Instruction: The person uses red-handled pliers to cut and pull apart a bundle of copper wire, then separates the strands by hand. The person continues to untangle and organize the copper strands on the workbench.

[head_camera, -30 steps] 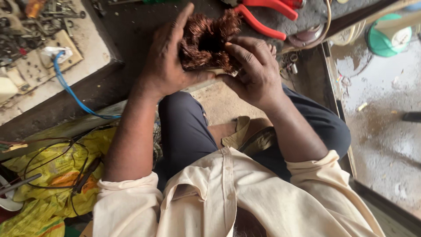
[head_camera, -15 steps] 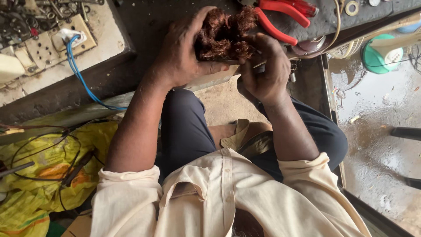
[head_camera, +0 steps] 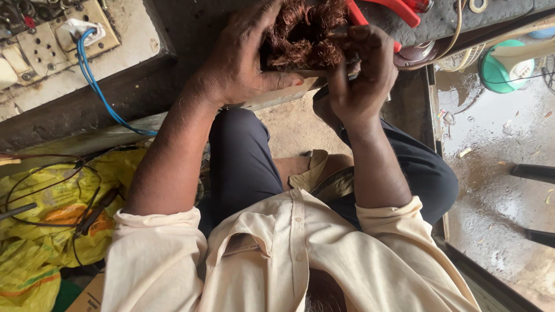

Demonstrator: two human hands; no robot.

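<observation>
Left hand (head_camera: pixel 240 66) and right hand (head_camera: pixel 361 78) both grasp the copper wire coil (head_camera: pixel 303 34) at the tabletop (head_camera: pixel 191 29) near edge; its axis direction is unclear.

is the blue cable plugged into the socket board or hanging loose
Plugged in: the blue cable ends in a white plug seated in the beige socket board, then trails down off the bench.

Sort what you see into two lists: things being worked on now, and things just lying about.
In hand: copper wire coil, held by left hand and right hand.

Lying about: red pliers, socket board, blue cable, yellow sack, green fan.
</observation>
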